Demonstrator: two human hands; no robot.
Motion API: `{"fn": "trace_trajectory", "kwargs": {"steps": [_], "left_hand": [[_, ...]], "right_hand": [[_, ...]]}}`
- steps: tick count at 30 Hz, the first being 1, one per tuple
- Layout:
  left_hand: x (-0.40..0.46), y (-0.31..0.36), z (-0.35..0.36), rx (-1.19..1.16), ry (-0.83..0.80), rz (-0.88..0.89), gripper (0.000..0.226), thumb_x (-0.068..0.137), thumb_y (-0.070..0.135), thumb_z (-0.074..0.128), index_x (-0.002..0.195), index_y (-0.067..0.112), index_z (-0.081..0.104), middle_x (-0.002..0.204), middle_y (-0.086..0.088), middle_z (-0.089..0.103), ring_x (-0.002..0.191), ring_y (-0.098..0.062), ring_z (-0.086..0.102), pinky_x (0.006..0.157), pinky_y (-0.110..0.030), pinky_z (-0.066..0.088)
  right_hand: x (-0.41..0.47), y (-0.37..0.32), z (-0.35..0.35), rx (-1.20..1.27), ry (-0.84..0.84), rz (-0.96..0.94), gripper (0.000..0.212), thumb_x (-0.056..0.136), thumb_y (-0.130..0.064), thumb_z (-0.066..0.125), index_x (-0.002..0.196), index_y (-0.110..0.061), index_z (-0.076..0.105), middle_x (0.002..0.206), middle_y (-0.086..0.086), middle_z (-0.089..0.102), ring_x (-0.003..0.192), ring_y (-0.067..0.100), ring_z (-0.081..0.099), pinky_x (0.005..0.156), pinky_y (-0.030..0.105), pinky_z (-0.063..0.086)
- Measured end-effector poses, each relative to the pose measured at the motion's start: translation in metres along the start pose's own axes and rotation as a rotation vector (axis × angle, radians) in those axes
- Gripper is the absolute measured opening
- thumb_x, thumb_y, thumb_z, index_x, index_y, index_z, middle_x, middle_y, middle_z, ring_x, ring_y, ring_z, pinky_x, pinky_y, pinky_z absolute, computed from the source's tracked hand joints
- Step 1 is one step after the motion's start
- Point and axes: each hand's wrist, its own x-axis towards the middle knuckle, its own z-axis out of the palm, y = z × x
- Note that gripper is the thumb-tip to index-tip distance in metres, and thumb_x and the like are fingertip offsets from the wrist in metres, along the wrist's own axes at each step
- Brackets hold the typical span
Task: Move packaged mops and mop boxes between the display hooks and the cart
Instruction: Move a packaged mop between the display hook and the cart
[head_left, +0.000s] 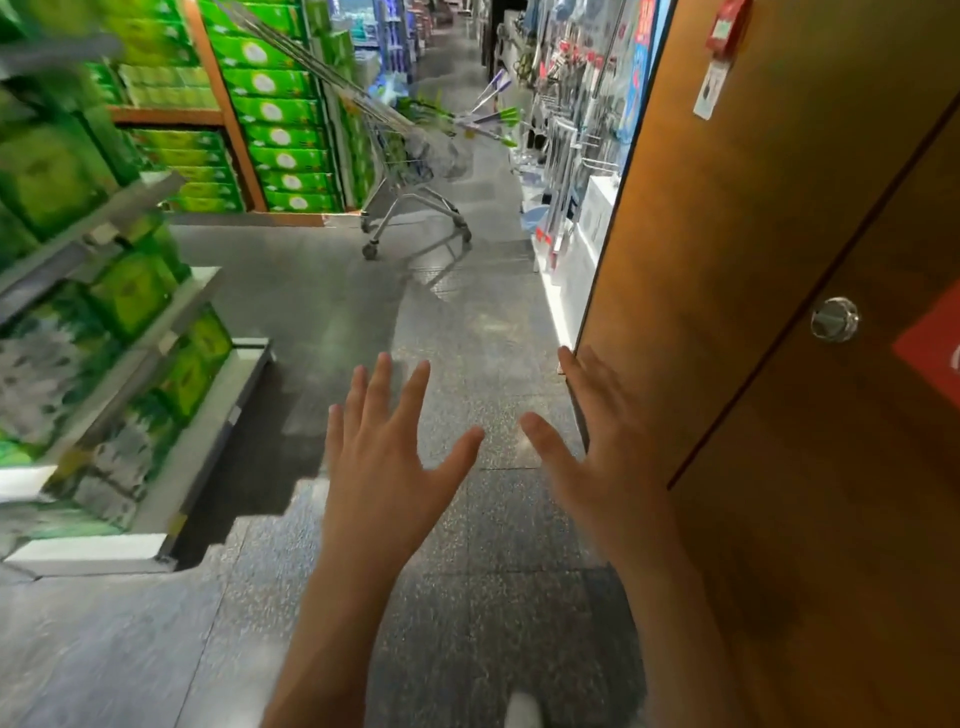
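grey speckled floor, cart standing on it

Cart ahead, between shelves and hooks

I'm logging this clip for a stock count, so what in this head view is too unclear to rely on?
- Contents of the silver wire shopping cart: too far off; only long green-tipped handles sticking out show.
- Goods on the right-hand display hooks: small, partly hidden by the brown wooden door.
- Green packages on the left shelves: blurred, labels unreadable.
- Left hand and right hand: forearms cut off by the bottom edge.
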Motion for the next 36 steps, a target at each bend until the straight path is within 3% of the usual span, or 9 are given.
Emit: {"fn": "trace_trajectory", "kwargs": {"steps": [6, 11, 15, 22, 26, 31, 36], "left_hand": [[0.137, -0.019, 0.058, 0.008, -0.013, -0.022, 0.091, 0.079, 0.081, 0.031, 0.158, 0.037, 0.023, 0.17, 0.001, 0.005, 0.156, -0.016, -0.004, 0.124, -0.043, -0.002], [0.279, -0.015, 0.09, 0.026, 0.01, -0.046, 0.094, 0.077, 0.082, 0.031, 0.158, 0.034, 0.025, 0.17, -0.002, 0.006, 0.156, -0.02, -0.001, 0.125, -0.049, 0.007], [0.359, -0.019, 0.103, 0.032, 0.073, -0.075, 0.09, 0.079, 0.08, 0.034, 0.157, 0.035, 0.027, 0.169, -0.003, 0.009, 0.156, -0.021, 0.002, 0.122, -0.049, 0.008], [0.503, -0.068, 0.14, 0.011, 0.1, -0.166, 0.091, 0.079, 0.082, 0.031, 0.157, 0.035, 0.024, 0.169, 0.002, 0.004, 0.154, -0.016, -0.003, 0.12, -0.043, 0.002], [0.591, -0.105, 0.173, -0.004, 0.079, -0.17, 0.089, 0.082, 0.078, 0.036, 0.158, 0.033, 0.024, 0.169, 0.0, 0.004, 0.155, -0.017, -0.004, 0.12, -0.041, 0.0], [0.739, -0.142, 0.189, 0.023, 0.046, -0.153, 0.088, 0.084, 0.071, 0.046, 0.159, 0.029, 0.024, 0.17, -0.004, 0.004, 0.156, -0.019, -0.002, 0.125, -0.047, 0.01], [0.876, -0.164, 0.195, -0.008, 0.055, -0.123, 0.091, 0.079, 0.074, 0.041, 0.159, 0.032, 0.023, 0.17, 0.0, 0.004, 0.155, -0.016, -0.003, 0.124, -0.047, 0.01]], "right_hand": [[0.139, 0.057, 0.051, 0.039, 0.004, 0.013, 0.078, 0.087, -0.075, 0.038, 0.155, -0.039, 0.027, 0.164, -0.013, 0.021, 0.152, 0.01, 0.017, 0.119, 0.038, 0.021], [0.29, 0.083, 0.071, 0.056, 0.001, -0.062, 0.075, 0.092, -0.069, 0.041, 0.156, -0.033, 0.027, 0.164, -0.006, 0.025, 0.152, 0.015, 0.021, 0.121, 0.048, 0.03], [0.384, 0.091, 0.084, 0.062, 0.001, -0.107, 0.073, 0.093, -0.067, 0.043, 0.156, -0.033, 0.028, 0.164, -0.006, 0.026, 0.152, 0.013, 0.021, 0.12, 0.048, 0.03], [0.532, 0.117, 0.147, 0.08, -0.094, -0.11, 0.079, 0.087, -0.071, 0.038, 0.156, -0.034, 0.028, 0.162, -0.008, 0.031, 0.149, 0.01, 0.026, 0.117, 0.035, 0.027], [0.618, 0.137, 0.195, 0.052, -0.098, -0.107, 0.072, 0.091, -0.062, 0.047, 0.154, -0.033, 0.031, 0.16, -0.007, 0.035, 0.148, 0.011, 0.029, 0.113, 0.028, 0.024], [0.749, 0.144, 0.248, 0.045, -0.071, -0.096, 0.069, 0.094, -0.048, 0.06, 0.154, -0.032, 0.032, 0.16, -0.006, 0.035, 0.148, 0.012, 0.028, 0.118, 0.036, 0.029], [0.875, 0.144, 0.283, 0.062, -0.008, -0.07, 0.067, 0.094, -0.052, 0.056, 0.154, -0.039, 0.029, 0.161, -0.01, 0.031, 0.15, 0.009, 0.023, 0.12, 0.036, 0.026]]}}
